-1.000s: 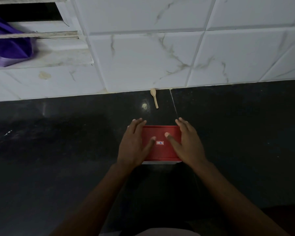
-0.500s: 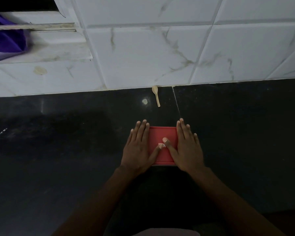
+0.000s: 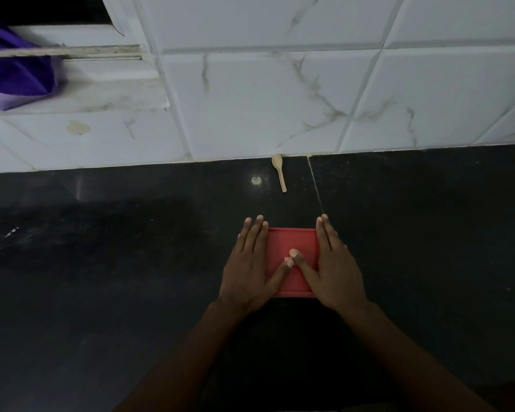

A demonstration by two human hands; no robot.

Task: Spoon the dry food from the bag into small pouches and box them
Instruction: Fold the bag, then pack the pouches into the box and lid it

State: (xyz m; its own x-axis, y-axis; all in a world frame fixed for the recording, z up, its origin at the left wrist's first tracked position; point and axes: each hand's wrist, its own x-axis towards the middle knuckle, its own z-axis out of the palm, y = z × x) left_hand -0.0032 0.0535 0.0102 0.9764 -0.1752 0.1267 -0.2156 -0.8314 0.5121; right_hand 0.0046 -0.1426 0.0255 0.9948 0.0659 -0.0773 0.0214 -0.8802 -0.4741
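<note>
Hiding red box ends: hands

Your left hand and right hand lie flat on the red box, one along each side edge. The fingers are straight and point toward the wall. Your thumbs angle inward and meet tip to tip over a small label mid-lid. The box sits on the black worktop. A small wooden spoon lies beyond the box, apart from it, with its bowl end at the foot of the white marble-veined tile wall. There's a purple cloth at the window ledge, top left.
</note>
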